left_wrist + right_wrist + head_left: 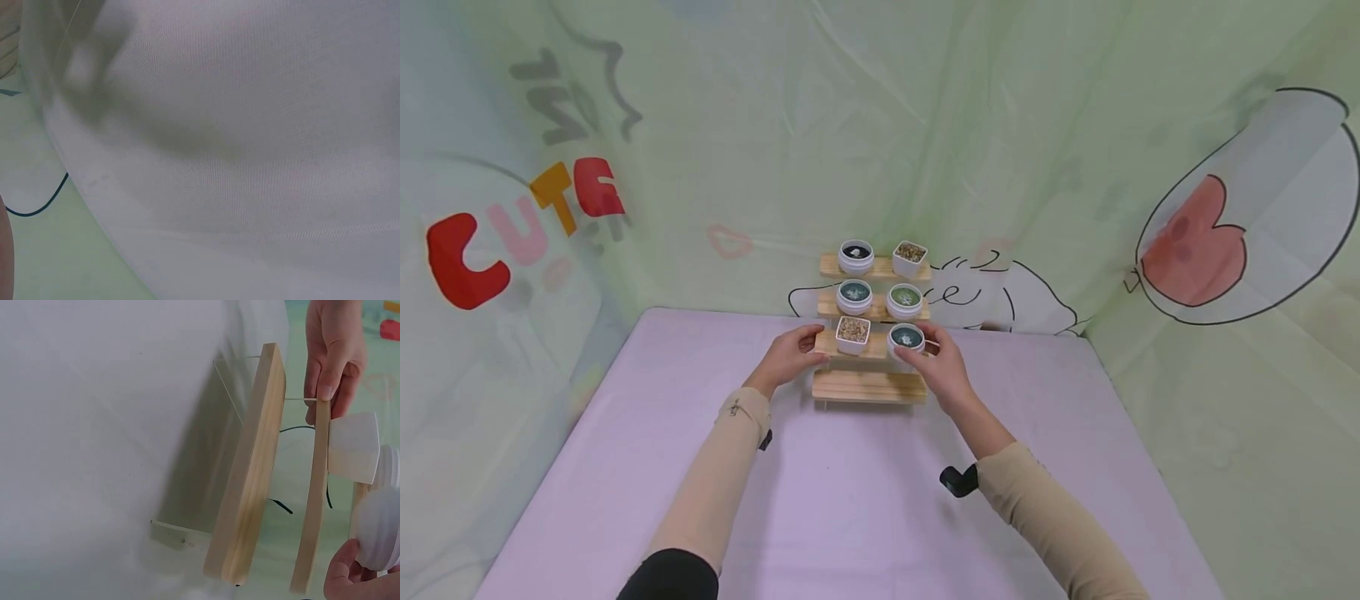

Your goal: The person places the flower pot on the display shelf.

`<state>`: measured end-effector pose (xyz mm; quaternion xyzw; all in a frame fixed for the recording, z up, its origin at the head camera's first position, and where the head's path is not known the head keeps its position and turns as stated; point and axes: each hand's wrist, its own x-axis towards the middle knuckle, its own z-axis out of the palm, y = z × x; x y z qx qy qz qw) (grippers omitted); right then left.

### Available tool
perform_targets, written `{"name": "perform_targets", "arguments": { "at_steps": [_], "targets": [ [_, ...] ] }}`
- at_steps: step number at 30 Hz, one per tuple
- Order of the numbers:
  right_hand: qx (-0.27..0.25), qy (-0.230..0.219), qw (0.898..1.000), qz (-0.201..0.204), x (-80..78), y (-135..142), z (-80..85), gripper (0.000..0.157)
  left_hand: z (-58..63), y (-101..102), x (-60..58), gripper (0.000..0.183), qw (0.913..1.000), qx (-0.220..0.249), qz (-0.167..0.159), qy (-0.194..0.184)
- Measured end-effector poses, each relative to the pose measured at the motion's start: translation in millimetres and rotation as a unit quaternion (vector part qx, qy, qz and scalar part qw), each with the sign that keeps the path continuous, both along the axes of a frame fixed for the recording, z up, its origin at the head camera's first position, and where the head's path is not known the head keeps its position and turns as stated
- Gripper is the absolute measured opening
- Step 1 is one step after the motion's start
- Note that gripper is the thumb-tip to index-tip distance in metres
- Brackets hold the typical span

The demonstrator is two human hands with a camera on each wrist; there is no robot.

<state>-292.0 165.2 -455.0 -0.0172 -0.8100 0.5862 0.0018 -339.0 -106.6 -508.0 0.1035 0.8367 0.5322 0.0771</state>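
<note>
A tiered wooden display stand (870, 386) with clear supports stands near the back of the table. My left hand (790, 357) grips the left end of its second step from the front; the right wrist view shows the thumb of that left hand (337, 356) on the board's edge. My right hand (945, 371) pinches a round white pot (906, 337) with a blue-green filling, at the right of the same step. Whether the pot's base touches the wood cannot be told. Beside it sits a square white pot (853, 333) with a grainy brown filling.
Higher steps carry a blue-green-filled pot (854, 296), a green-filled pot (905, 301), a dark-filled pot (855, 257) and another square pot (910, 257). The front step (868, 387) is bare wood. A pale tablecloth (850, 517) meets a printed green curtain (865, 125) behind.
</note>
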Motion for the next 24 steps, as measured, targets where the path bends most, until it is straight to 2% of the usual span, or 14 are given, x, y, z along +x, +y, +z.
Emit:
{"name": "perform_targets", "arguments": {
  "at_steps": [11, 24],
  "targets": [
    [-0.034, 0.031, 0.998, -0.032, 3.9, -5.8, -5.0, 0.057, 0.9, -0.5, 2.7, 0.068, 1.0000, 0.009, -0.002, 0.003],
    [-0.028, 0.039, 0.998, -0.032, 1.5, -9.3, -9.2, 0.059, 0.2, -0.5, 0.6, 0.069, 1.0000, 0.009, 0.001, -0.001]
  ]
}}
